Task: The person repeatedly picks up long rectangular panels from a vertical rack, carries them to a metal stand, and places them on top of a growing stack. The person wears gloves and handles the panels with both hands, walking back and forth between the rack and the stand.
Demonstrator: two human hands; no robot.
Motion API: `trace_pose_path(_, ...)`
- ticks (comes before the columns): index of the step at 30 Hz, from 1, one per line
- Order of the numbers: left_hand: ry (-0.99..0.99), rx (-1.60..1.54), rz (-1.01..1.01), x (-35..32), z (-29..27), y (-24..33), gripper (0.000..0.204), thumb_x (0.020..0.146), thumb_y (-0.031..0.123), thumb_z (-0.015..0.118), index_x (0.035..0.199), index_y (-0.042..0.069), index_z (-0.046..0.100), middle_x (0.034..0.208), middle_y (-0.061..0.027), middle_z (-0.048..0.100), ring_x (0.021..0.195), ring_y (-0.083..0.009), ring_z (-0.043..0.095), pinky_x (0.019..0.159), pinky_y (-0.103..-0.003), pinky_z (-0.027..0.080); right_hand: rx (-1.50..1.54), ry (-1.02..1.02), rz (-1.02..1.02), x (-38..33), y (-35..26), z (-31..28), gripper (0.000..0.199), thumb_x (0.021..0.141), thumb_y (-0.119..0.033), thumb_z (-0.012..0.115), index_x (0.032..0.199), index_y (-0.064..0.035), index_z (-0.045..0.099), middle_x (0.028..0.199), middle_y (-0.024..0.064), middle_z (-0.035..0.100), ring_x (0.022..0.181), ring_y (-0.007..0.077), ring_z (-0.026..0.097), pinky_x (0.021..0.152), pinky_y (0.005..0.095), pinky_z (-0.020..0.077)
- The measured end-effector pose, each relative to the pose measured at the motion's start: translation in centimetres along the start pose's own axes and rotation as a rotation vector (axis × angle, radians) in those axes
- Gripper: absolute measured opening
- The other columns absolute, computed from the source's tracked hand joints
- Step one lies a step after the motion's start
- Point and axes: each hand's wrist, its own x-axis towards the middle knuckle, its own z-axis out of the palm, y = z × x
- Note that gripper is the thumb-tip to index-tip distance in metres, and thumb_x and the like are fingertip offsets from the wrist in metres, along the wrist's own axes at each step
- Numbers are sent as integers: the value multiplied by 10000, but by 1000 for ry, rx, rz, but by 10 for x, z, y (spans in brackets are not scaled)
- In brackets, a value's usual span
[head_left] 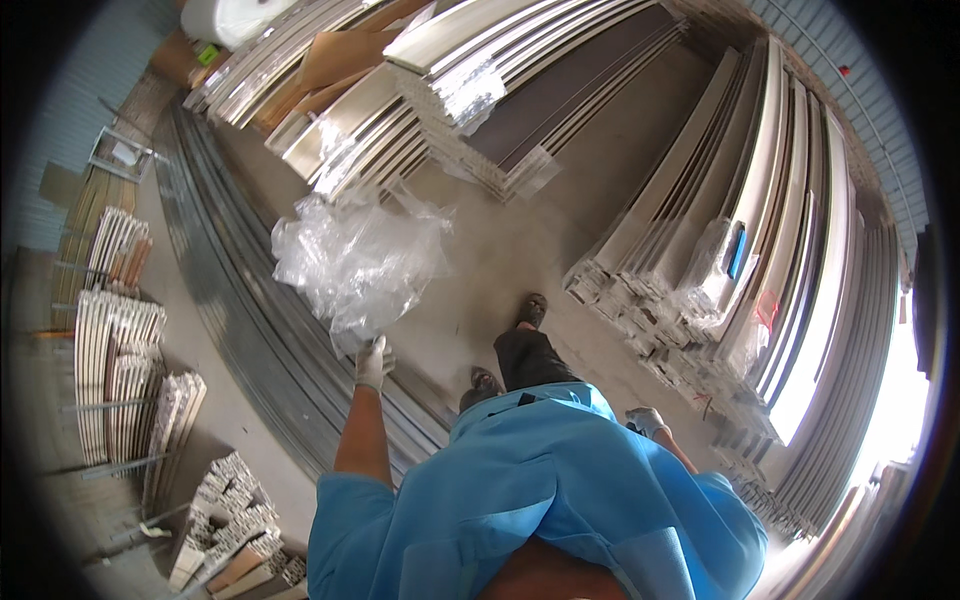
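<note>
Hanging above the concrete floor (pixel 520 250), a crumpled clear plastic sheet (pixel 355 260) is gripped at its lower end by the gloved left hand (pixel 373 362), fingers closed around it. Gloved right hand (pixel 645 421) sits beside the hip; its finger position cannot be determined. Stacked pale profiles (pixel 790 230) flank both sides.

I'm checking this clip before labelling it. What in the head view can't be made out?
- Right hand in a pale glove: half hidden behind the blue shirt; its grip cannot be told.
- Left hand in a pale glove: its fingers are buried in the crumpled clear plastic sheet.
- Feet in dark shoes: one partly covered by the dark trouser leg.
- Long pale profile bundles: far ends cut off by the dark fisheye rim.
</note>
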Motion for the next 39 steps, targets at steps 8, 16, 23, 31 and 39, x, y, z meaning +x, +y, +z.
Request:
trace_pose_path(8, -300, 162, -191, 86, 197, 125, 446, 880, 420, 628, 1216, 160, 492, 750, -77, 633, 696, -242, 640, 698, -433, 499, 616, 211, -96, 44, -196, -46, 161, 895, -168, 609, 986, -46, 664, 708, 20, 606, 572, 121, 568, 516, 267, 472)
trace_pose_path(16, -325, 35, -246, 155, 296, 192, 666, 821, 451, 699, 1340, 142, 419, 1200, -131, 503, 979, -304, 584, 790, -464, 523, 620, 270, -143, 71, -273, -94, 170, 889, -172, 612, 1000, -57, 669, 714, 14, 608, 588, 100, 565, 537, 256, 471)
trace_pose_path(23, -318, -171, -407, 270, 367, 253, 643, 912, 372, 590, 1398, 55, 313, 1317, -192, 452, 1126, -377, 527, 932, -542, 481, 724, 382, 67, 72, -270, -63, 206, 859, -104, 597, 1033, -26, 674, 718, 46, 635, 565, 112, 589, 508, 263, 488)
trace_pose_path(31, -156, -138, -475, 444, 447, 235, 327, 911, 242, 600, 1168, 71, 495, 1070, -171, 556, 926, -353, 605, 768, -512, 550, 628, 130, 409, 73, -372, -3, 220, 867, -157, 635, 1034, -17, 674, 756, 34, 649, 621, 98, 600, 553, 253, 489)
trace_pose_path(39, -89, -238, -799, 527, 482, 222, 672, 926, 500, 499, 1332, -12, 342, 1356, -163, 384, 1244, -351, 388, 1000, -545, 415, 593, 96, 301, 145, -454, 11, 258, 918, -181, 588, 1102, -9, 645, 794, 26, 644, 714, 84, 590, 667, 246, 491)
